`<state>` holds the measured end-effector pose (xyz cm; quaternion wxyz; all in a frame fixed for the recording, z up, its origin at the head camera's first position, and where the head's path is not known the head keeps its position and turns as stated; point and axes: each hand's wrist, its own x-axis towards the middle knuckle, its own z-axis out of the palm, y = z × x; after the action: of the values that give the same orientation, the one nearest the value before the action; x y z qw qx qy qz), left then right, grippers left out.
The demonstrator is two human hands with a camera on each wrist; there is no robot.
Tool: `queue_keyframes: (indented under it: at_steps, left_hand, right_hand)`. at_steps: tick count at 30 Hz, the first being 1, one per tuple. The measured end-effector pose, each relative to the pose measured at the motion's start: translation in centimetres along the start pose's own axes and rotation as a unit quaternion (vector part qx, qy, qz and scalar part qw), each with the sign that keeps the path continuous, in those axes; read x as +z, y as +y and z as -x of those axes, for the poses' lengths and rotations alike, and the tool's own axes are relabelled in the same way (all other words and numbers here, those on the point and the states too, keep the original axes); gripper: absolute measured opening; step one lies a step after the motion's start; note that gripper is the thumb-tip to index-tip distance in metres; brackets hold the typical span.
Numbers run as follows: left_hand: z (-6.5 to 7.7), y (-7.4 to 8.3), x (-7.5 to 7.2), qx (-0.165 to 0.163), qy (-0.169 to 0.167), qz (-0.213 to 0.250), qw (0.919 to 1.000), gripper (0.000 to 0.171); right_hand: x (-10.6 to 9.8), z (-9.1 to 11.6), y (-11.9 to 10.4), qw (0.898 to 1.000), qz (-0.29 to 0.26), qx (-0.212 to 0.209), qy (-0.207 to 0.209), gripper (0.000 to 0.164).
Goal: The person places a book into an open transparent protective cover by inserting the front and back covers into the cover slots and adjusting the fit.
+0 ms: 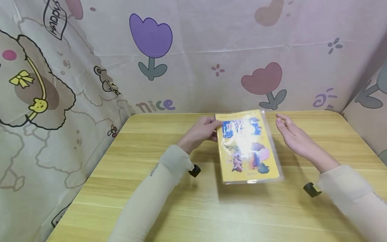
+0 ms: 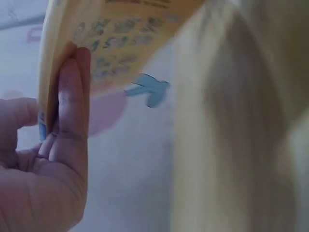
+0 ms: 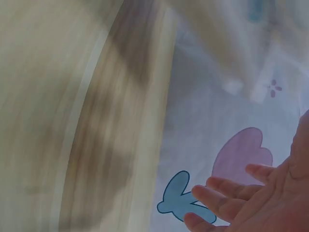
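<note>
A yellow book [image 1: 225,161] in a clear plastic cover is held up above the wooden table, its front with coloured pictures facing the head camera. My left hand [image 1: 205,131] pinches its upper left edge, thumb on the front. In the left wrist view the fingers [image 2: 72,101] lie against the back of the book [image 2: 145,58], which bears small printed pictures. To the right of the book, apart from it, my right hand [image 1: 294,136] is raised with its fingers extended. The right wrist view shows that hand [image 3: 256,198] holding nothing; glare hides part of the book's front.
The wooden table [image 1: 136,161] reaches back to a printed cloth [image 1: 196,77] with flowers, which also hangs at the left and right sides. A small black device [image 1: 195,170] is at the left wrist and another black device [image 1: 311,190] at the right wrist.
</note>
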<state>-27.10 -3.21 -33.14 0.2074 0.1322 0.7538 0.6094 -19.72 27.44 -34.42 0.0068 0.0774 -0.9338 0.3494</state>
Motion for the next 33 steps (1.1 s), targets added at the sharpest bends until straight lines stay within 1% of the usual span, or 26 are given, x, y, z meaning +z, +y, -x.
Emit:
queue_keyframes:
  at_steps: [1,3,5,6,9,13,16,19,20,21,23,26,27,28,30,33]
  left_hand:
    - [-0.1,-0.7,-0.2,-0.014,0.005,-0.009,0.9998,0.025]
    - [-0.1,-2.0,-0.4,-0.043,0.019,-0.051,0.9976,0.026]
    - [-0.1,-3.1,-0.5,-0.070,0.033,-0.098,0.9922,0.026]
    - [-0.1,-3.5,-0.5,-0.078,0.035,-0.119,0.9892,0.027]
    - [-0.1,-4.4,-0.3,-0.088,0.037,-0.182,0.9786,0.028]
    - [0.0,-4.7,0.3,-0.094,0.040,-0.236,0.9663,0.026]
    - [0.1,-4.8,0.8,-0.099,0.046,-0.267,0.9574,0.025]
    - [0.3,-4.9,1.1,-0.101,0.046,-0.279,0.9537,0.025]
    - [0.4,-4.9,1.2,-0.101,0.045,-0.287,0.9514,0.026]
    - [0.5,-4.9,1.2,-0.100,0.046,-0.301,0.9471,0.026]
    - [0.7,-4.9,1.3,-0.103,0.051,-0.316,0.9416,0.026]
    - [0.9,-4.8,1.2,-0.107,0.062,-0.349,0.9289,0.022]
    - [1.0,-4.8,1.2,-0.108,0.064,-0.357,0.9256,0.020]
    - [1.0,-4.7,1.1,-0.108,0.065,-0.361,0.9241,0.017]
    - [1.1,-4.6,0.9,-0.103,0.069,-0.371,0.9204,0.012]
    - [1.1,-4.1,0.4,-0.086,0.086,-0.393,0.9115,0.012]
  right_hand:
    - [0.0,0.0,0.1,1.000,0.000,0.000,-0.001,0.066]
    - [0.1,-0.1,0.1,1.000,0.001,0.000,-0.007,0.066]
    - [0.2,-0.1,0.2,1.000,0.005,0.001,-0.011,0.067]
    - [0.3,-0.1,0.3,1.000,0.009,0.002,-0.012,0.067]
    - [0.4,-0.1,0.5,1.000,0.020,0.004,-0.018,0.069]
    - [0.6,-0.1,0.6,0.999,0.025,0.001,-0.025,0.069]
    - [0.7,-0.2,0.5,0.999,0.025,-0.006,-0.025,0.068]
    - [0.8,-0.1,0.5,0.999,0.025,-0.011,-0.022,0.069]
    - [0.8,-0.1,0.5,0.999,0.025,-0.013,-0.021,0.069]
    - [0.8,0.0,0.5,0.999,0.025,-0.015,-0.020,0.069]
    - [0.8,-0.1,0.4,0.999,0.026,-0.018,-0.018,0.069]
    - [0.8,-0.2,0.4,0.999,0.029,-0.021,-0.016,0.069]
    - [0.8,-0.2,0.4,0.999,0.030,-0.021,-0.016,0.069]
    - [0.8,-0.3,0.4,0.999,0.031,-0.021,-0.015,0.069]
    - [0.7,-0.4,0.4,0.999,0.035,-0.021,-0.014,0.069]
    - [0.6,-0.7,0.3,0.999,0.045,-0.024,-0.010,0.069]
